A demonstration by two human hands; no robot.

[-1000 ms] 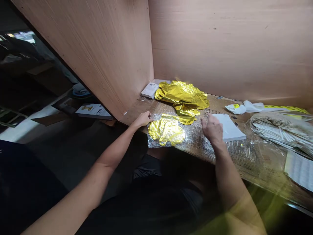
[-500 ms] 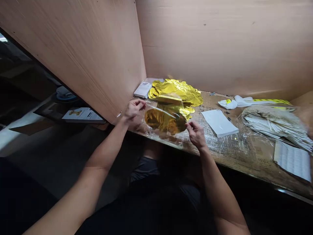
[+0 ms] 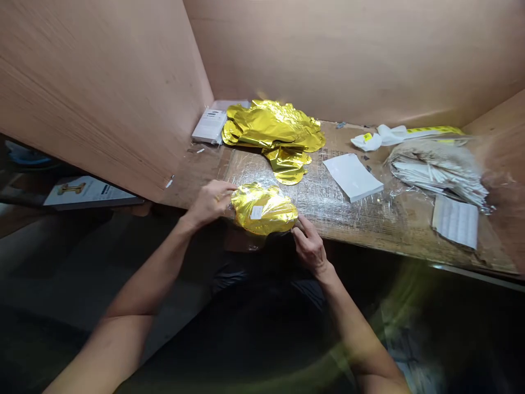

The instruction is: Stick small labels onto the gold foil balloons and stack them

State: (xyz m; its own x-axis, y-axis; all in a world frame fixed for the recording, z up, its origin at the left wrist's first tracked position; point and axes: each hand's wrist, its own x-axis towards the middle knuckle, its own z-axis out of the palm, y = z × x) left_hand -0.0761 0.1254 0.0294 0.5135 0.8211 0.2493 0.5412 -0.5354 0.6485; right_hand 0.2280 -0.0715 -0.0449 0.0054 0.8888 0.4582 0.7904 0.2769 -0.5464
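Note:
A folded gold foil balloon (image 3: 273, 207) in a clear plastic bag lies at the table's front edge, partly overhanging it. A small white label (image 3: 256, 212) shows on its upper face. My left hand (image 3: 210, 203) is closed on the bag's left side, fingertips at the film. At the lower right corner, my right hand (image 3: 309, 241) pinches the bag between thumb and fingers. Just behind, a heap of flat gold foil balloons (image 3: 274, 128) is spread out, with one balloon's end (image 3: 289, 167) sticking out toward me.
A stack of white printed cards (image 3: 210, 127) stands by the left wooden wall (image 3: 135, 93). To the right lie white sheets (image 3: 353, 178), a plastic bag of white sticks (image 3: 441, 172), a white ribbed pad (image 3: 455, 221) and a white-and-yellow strip (image 3: 435, 131).
The bagged balloon, held up and stretched between my hands before, is now lower at the table edge with its labelled face up. My view has shifted, and both hands still hold the bag.

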